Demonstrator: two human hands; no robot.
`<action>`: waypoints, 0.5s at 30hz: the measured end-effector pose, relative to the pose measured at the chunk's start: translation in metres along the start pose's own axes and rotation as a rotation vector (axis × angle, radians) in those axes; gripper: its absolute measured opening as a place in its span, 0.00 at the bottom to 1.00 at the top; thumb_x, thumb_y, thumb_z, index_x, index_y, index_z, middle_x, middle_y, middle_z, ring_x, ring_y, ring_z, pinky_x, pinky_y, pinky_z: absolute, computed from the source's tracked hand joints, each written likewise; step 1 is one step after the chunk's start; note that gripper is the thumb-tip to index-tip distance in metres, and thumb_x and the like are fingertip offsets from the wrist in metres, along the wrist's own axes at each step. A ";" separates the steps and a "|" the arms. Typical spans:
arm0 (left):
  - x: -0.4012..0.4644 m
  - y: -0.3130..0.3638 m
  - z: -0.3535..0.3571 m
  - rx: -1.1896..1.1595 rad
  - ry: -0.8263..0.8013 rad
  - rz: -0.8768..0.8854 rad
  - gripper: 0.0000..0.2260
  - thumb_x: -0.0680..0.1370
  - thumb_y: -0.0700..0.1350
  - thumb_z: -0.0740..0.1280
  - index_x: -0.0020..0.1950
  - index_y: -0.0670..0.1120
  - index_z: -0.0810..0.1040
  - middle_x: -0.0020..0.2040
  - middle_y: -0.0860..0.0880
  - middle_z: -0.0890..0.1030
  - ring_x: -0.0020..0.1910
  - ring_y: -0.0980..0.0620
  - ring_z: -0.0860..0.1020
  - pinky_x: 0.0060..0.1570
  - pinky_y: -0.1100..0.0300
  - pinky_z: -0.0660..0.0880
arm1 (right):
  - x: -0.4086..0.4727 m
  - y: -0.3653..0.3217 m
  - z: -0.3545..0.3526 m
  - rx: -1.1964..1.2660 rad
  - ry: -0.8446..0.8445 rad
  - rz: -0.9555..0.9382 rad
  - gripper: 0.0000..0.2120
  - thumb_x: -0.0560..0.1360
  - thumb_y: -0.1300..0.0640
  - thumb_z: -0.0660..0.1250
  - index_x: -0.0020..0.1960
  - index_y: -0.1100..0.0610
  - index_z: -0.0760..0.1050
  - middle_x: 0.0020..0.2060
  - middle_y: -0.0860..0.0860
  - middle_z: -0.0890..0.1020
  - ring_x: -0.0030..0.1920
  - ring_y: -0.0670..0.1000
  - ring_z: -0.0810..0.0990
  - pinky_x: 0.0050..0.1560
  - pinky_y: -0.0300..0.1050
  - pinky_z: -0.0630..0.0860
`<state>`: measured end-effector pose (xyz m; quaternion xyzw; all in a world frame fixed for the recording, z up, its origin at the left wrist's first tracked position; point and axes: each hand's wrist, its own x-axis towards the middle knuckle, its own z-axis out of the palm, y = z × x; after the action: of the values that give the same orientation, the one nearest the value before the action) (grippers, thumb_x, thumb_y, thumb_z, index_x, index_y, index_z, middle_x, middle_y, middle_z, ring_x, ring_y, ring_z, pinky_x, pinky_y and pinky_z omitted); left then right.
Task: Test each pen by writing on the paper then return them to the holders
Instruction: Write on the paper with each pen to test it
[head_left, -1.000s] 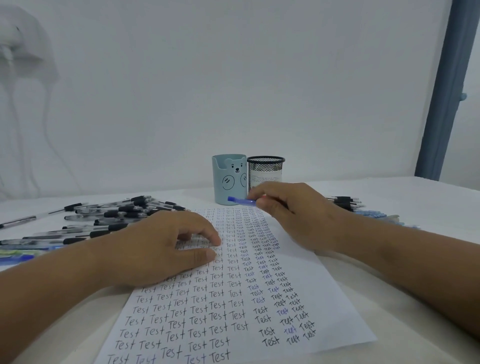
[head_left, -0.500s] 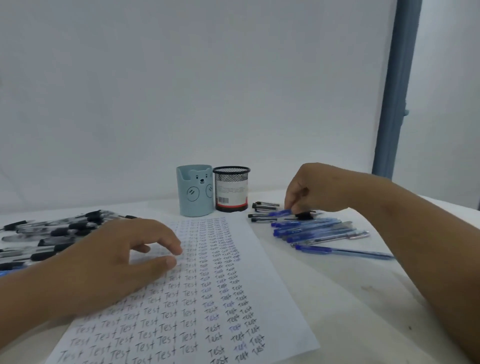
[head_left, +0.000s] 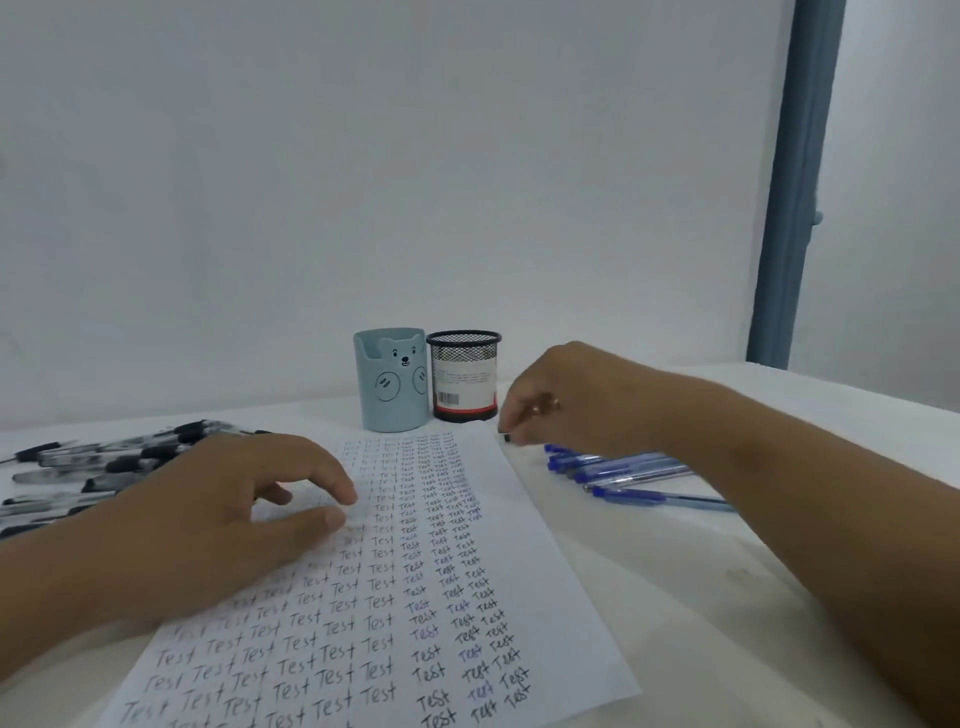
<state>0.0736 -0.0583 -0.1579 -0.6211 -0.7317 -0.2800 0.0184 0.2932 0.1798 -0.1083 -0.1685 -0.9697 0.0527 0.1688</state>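
Observation:
A white paper (head_left: 524, 587) covered in rows of the word "Test" lies in front of me. My left hand (head_left: 218, 519) rests on its left part, fingers loosely curved. My right hand (head_left: 566, 395) hovers low by the paper's far right corner, fingertips curled down and pinching a black pen, of which only the dark end (head_left: 507, 438) shows. Behind the paper stand a light blue bear holder (head_left: 392, 384) and a black mesh holder (head_left: 462, 374), with no pens visible in either.
Several blue pens (head_left: 623, 467) lie in a row right of the paper, partly under my right forearm. A heap of black pens (head_left: 104, 462) lies at the left. A white wall closes the back, and a blue post (head_left: 795, 208) stands at the right.
My right hand carried a blue pen from above the paper to the right pile and left it there, then closed on a black pen beside the mesh holder. My left hand stayed on the paper.

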 end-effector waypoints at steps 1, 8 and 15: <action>0.000 0.001 -0.004 0.012 -0.005 0.010 0.11 0.71 0.66 0.67 0.53 0.70 0.81 0.56 0.72 0.79 0.55 0.64 0.80 0.58 0.54 0.78 | 0.001 -0.014 0.009 0.037 0.003 -0.047 0.05 0.76 0.53 0.73 0.51 0.49 0.85 0.38 0.36 0.81 0.41 0.34 0.77 0.42 0.25 0.70; -0.005 -0.008 -0.050 0.119 -0.045 -0.098 0.09 0.75 0.43 0.74 0.45 0.60 0.86 0.42 0.62 0.84 0.42 0.61 0.80 0.43 0.71 0.75 | 0.003 -0.068 0.052 0.129 -0.046 -0.254 0.11 0.79 0.44 0.67 0.60 0.44 0.80 0.50 0.36 0.80 0.48 0.39 0.76 0.46 0.28 0.71; -0.013 -0.037 -0.080 0.224 -0.245 -0.313 0.07 0.73 0.49 0.77 0.48 0.59 0.84 0.42 0.61 0.83 0.41 0.60 0.79 0.45 0.64 0.76 | 0.005 -0.067 0.062 0.125 -0.058 -0.293 0.09 0.79 0.44 0.66 0.56 0.43 0.81 0.48 0.35 0.79 0.51 0.40 0.76 0.49 0.32 0.71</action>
<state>0.0169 -0.1077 -0.1098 -0.5236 -0.8424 -0.1188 -0.0456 0.2465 0.1162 -0.1540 -0.0130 -0.9832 0.0927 0.1565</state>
